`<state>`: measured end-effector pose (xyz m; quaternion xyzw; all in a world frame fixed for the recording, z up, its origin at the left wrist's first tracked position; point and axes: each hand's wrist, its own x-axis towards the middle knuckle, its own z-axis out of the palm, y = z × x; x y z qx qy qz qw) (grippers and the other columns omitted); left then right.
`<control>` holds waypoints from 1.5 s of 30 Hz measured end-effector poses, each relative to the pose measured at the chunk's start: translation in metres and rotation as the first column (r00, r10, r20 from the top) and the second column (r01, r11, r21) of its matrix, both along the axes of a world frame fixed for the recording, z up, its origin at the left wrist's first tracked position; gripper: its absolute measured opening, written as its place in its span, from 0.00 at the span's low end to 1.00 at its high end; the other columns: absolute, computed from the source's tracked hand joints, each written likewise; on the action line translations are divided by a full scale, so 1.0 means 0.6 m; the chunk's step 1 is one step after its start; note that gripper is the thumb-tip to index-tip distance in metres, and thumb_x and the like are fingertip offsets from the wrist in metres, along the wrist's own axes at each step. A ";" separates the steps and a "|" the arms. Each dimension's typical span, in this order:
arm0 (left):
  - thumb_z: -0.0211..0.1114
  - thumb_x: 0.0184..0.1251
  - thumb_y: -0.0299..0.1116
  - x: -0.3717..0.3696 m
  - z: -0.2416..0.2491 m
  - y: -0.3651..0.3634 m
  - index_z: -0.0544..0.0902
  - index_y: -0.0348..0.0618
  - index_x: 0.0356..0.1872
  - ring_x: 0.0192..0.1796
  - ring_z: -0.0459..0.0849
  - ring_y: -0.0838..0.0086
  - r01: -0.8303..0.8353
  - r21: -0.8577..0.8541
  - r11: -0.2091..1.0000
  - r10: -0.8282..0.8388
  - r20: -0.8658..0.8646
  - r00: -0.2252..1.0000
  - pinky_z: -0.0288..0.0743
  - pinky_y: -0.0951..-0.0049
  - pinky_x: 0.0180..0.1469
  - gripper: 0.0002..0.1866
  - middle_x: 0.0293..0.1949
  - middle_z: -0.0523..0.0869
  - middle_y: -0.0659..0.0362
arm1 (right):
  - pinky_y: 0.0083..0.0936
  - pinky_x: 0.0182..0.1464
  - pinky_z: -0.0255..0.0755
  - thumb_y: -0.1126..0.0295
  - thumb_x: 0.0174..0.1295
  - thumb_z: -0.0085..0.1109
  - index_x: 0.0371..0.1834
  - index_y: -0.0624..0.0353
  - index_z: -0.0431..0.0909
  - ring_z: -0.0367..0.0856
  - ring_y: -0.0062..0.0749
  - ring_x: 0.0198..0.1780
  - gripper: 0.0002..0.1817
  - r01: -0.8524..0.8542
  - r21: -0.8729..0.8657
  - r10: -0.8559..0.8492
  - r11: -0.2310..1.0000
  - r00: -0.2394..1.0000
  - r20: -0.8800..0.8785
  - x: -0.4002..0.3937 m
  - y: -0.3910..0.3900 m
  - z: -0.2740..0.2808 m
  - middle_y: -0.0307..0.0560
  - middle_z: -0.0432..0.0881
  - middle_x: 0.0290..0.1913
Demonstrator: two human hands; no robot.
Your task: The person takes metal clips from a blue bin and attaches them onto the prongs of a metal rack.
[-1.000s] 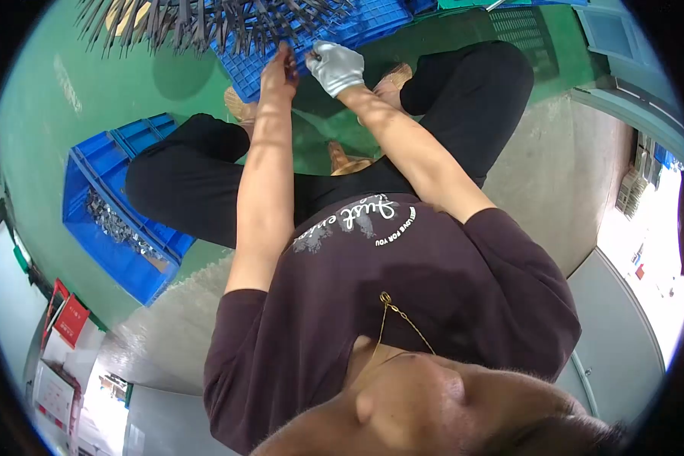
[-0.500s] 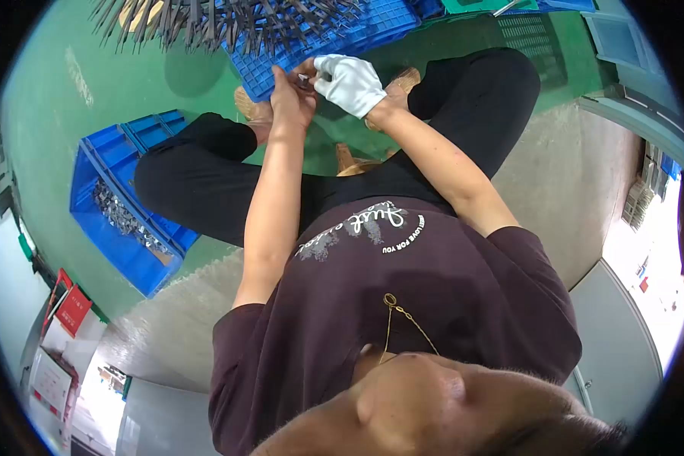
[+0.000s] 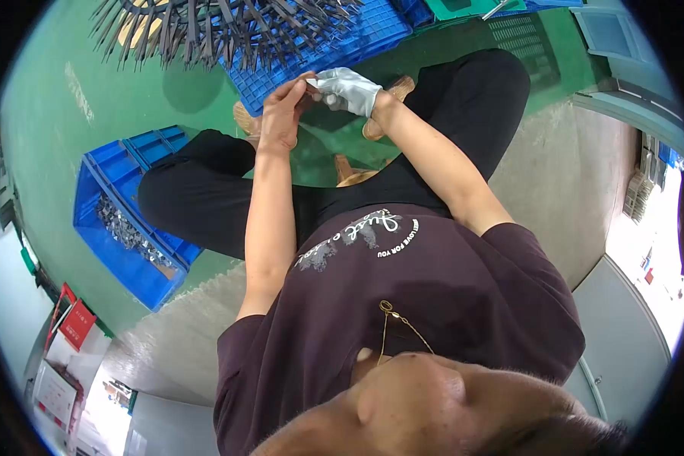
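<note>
My left hand (image 3: 281,114) is bare, with its fingers closed in a pinch. My right hand (image 3: 349,91) wears a white glove, and its bent fingers meet the left fingertips. Between them shows a small shiny piece (image 3: 311,83), mostly covered by the fingers; its exact kind is not clear. Both hands are in front of my spread knees, beside the near edge of a blue plastic crate (image 3: 252,90). Just beyond the hands, many thin dark strips (image 3: 228,34) fan out over the crate.
At left, a blue bin (image 3: 148,285) holds many small metal pieces (image 3: 125,228). My bent legs (image 3: 197,190) lie on either side of the hands. A brown wooden stool (image 3: 351,175) shows under me. Green items (image 3: 463,7) stand at the far top.
Both hands have shifted slightly nearer to me and stay together. The gloved fingers have turned, now lying flatter and reaching left. The view has also moved a little.
</note>
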<state>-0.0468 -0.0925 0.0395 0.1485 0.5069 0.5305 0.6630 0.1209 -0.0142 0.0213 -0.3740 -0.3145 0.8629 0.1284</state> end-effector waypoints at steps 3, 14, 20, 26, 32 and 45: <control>0.65 0.69 0.29 0.017 -0.013 0.006 0.87 0.37 0.45 0.39 0.82 0.76 -0.159 0.004 0.987 0.157 -0.177 0.972 0.74 0.76 0.44 0.09 0.40 0.88 0.60 | 0.23 0.32 0.72 0.63 0.61 0.63 0.39 0.63 0.84 0.78 0.22 0.28 0.13 -0.057 0.348 -0.067 0.936 0.940 0.335 -0.002 -0.003 0.014 0.42 0.84 0.30; 0.69 0.67 0.35 0.026 -0.022 0.058 0.87 0.40 0.44 0.29 0.82 0.77 -0.343 -0.266 0.901 0.317 -0.137 0.939 0.73 0.80 0.33 0.11 0.34 0.88 0.60 | 0.41 0.41 0.77 0.56 0.55 0.61 0.30 0.53 0.83 0.85 0.48 0.38 0.12 -0.478 0.781 -0.371 0.402 0.695 0.616 -0.026 -0.003 0.069 0.50 0.86 0.32; 0.67 0.68 0.38 0.003 -0.043 0.101 0.83 0.43 0.45 0.38 0.86 0.69 -0.257 -0.334 0.907 0.314 0.128 0.941 0.77 0.69 0.35 0.12 0.39 0.88 0.57 | 0.40 0.38 0.78 0.56 0.56 0.61 0.29 0.54 0.82 0.85 0.46 0.37 0.13 -0.493 0.831 -0.502 0.258 0.666 0.552 -0.032 -0.011 0.050 0.48 0.85 0.34; 0.69 0.65 0.33 0.003 -0.079 0.122 0.85 0.45 0.40 0.40 0.86 0.72 -0.299 -0.318 0.900 0.352 0.124 0.928 0.75 0.69 0.39 0.06 0.39 0.89 0.59 | 0.39 0.36 0.78 0.56 0.55 0.63 0.29 0.53 0.81 0.85 0.44 0.36 0.13 -0.448 0.866 -0.536 0.221 0.686 0.492 -0.028 -0.003 0.030 0.47 0.85 0.33; 0.71 0.63 0.31 0.009 -0.061 0.128 0.87 0.46 0.37 0.40 0.86 0.75 -0.362 -0.346 0.866 0.396 0.032 0.918 0.71 0.70 0.40 0.04 0.38 0.90 0.61 | 0.37 0.36 0.78 0.56 0.54 0.65 0.31 0.52 0.82 0.85 0.41 0.36 0.12 -0.451 0.882 -0.571 0.140 0.690 0.444 -0.032 0.000 0.028 0.46 0.85 0.33; 0.71 0.61 0.28 0.008 -0.067 0.133 0.87 0.46 0.36 0.39 0.84 0.75 -0.392 -0.353 0.849 0.420 0.002 0.908 0.68 0.67 0.44 0.04 0.37 0.90 0.62 | 0.37 0.36 0.78 0.57 0.52 0.67 0.30 0.52 0.81 0.85 0.42 0.34 0.12 -0.453 0.890 -0.601 0.049 0.699 0.388 -0.032 0.001 0.015 0.46 0.84 0.31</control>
